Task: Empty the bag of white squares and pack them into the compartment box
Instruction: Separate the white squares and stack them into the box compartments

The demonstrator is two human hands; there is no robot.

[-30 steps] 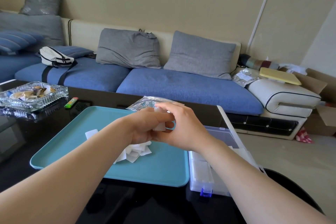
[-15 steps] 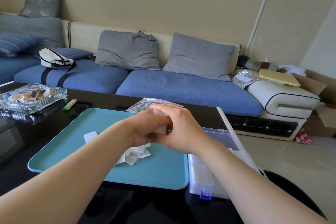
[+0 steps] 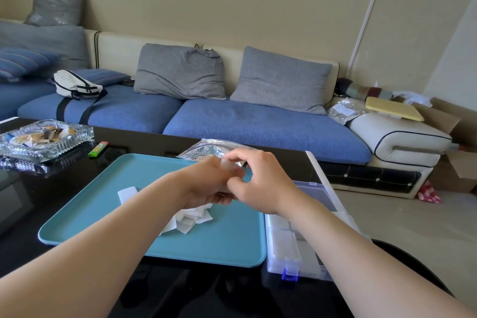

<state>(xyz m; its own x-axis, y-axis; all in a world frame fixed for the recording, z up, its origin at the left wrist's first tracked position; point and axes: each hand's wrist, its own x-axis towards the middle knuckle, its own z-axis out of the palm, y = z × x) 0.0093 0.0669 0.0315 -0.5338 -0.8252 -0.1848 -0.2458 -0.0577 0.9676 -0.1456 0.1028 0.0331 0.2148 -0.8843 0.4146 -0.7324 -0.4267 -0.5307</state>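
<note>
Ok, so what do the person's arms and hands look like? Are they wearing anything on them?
Both forearms are bare right up to the frame edge, with no sleeve in view. The left hand and the right hand have no gloves. No watch, bracelet or ring shows on the sides facing the camera, and no markings can be seen.

On view are 2 hands (image 3: pixel 206 181) (image 3: pixel 260 183), 1 tray (image 3: pixel 219 240), 1 compartment box (image 3: pixel 289 248), 1 bag (image 3: pixel 206 150), 1 lighter (image 3: pixel 98 149).

L hand (image 3: pixel 206 184) + R hand (image 3: pixel 262 183) grip squares (image 3: pixel 228 163) | above tray (image 3: pixel 222 242) | box (image 3: pixel 286 250) beside
</note>
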